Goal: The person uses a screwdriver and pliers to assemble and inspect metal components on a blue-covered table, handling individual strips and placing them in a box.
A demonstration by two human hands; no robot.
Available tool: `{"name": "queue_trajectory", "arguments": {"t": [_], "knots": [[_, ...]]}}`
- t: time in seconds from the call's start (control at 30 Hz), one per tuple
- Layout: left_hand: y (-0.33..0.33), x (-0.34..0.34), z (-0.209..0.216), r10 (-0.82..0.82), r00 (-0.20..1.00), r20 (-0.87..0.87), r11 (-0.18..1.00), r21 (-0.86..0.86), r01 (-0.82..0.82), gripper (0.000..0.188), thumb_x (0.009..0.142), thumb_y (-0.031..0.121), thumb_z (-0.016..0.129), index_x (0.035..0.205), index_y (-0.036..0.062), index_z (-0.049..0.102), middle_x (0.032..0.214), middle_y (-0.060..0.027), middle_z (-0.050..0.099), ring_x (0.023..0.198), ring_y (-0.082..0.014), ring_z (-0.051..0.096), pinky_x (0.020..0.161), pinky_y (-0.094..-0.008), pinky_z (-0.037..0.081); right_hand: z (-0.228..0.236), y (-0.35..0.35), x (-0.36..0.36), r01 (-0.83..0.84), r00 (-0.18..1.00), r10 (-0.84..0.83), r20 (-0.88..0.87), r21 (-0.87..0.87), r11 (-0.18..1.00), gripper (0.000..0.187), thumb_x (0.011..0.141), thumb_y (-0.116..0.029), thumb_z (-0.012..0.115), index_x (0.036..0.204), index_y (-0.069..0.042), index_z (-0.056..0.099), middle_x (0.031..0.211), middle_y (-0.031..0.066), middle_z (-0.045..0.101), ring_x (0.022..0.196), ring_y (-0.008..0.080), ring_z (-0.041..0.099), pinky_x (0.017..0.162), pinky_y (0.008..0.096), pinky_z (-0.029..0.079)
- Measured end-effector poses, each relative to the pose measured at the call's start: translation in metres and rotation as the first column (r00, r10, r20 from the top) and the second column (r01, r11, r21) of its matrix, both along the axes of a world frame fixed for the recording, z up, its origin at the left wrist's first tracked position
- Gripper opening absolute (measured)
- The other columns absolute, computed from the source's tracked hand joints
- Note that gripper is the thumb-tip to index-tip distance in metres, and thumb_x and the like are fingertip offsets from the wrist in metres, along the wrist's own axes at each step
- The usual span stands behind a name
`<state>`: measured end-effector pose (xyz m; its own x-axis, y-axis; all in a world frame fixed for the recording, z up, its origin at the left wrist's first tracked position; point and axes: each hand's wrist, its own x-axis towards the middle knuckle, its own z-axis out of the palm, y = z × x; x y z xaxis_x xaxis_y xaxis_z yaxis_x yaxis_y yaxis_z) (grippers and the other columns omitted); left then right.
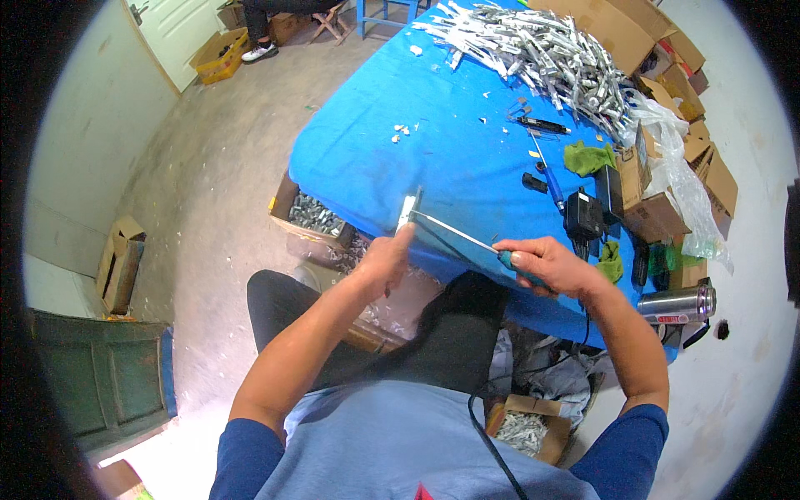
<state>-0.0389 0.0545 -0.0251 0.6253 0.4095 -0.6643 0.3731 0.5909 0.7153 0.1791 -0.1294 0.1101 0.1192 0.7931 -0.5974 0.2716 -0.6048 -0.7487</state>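
Note:
At the near edge of the blue-covered table [358, 117], my left hand [386, 262] is closed on a small white and grey strip-shaped part [407, 211]. It sticks up beyond my fingertips, and its lower end is hidden by them. My right hand [546, 263] grips the teal handle of a screwdriver [460, 232]. The thin metal shaft slants left across the table, its tip touching or very close to the part; I cannot tell which. Farther back on the table lies a large heap of similar white and grey strips [550, 50].
On the right lie a blue-handled screwdriver [550, 185], a black power adapter [583, 217], green cloths [588, 158] and a steel thermos [679, 306]. Cardboard boxes [650, 187] line the wall. Below the table's left edge, a carton [289, 223] holds small grey parts. Someone's leg [258, 29] shows far back.

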Motion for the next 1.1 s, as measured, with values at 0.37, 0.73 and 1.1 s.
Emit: {"name": "queue_trajectory", "arguments": {"t": [0.37,0.73,1.1], "knots": [[-0.008,-0.007,0.012,0.004,1.000,0.003,0.996,-0.089,-0.004,0.055,0.091,0.059,0.052,0.063,0.0129,0.043,0.056,0.0029,0.033,0.045,-0.0116,0.029,0.042,-0.0295,0.022,-0.046,-0.014,-0.029,-0.169,0.868,-0.063,0.493,0.412,0.895,0.034,0.093,-0.016,0.057,0.125,-0.009,0.059,0.094,0.0214,0.066,0.080,0.0337,0.066,0.070,0.0365,0.051],[-0.006,-0.004,0.012,0.032,0.999,0.036,0.980,-0.200,-0.024,0.056,0.089,0.063,0.054,0.059,0.0220,0.029,0.053,0.0069,0.025,0.042,-0.0084,0.020,0.040,-0.0253,0.015,-0.009,-0.026,-0.038,-0.145,0.871,0.006,0.490,0.246,0.958,0.033,0.093,-0.013,0.057,0.125,-0.005,0.060,0.109,0.0188,0.067,0.085,0.0278,0.068,0.079,0.0323,0.052],[-0.008,0.000,0.011,0.044,0.998,0.052,0.985,-0.169,-0.034,0.052,0.091,0.059,0.053,0.062,0.0198,0.035,0.053,0.0070,0.025,0.042,-0.0088,0.021,0.041,-0.0268,0.015,-0.014,-0.021,-0.036,-0.286,0.767,0.035,0.641,0.292,0.913,0.032,0.091,-0.022,0.059,0.123,-0.016,0.060,0.078,0.0176,0.064,0.072,0.0369,0.063,0.064,0.0446,0.048]]}}
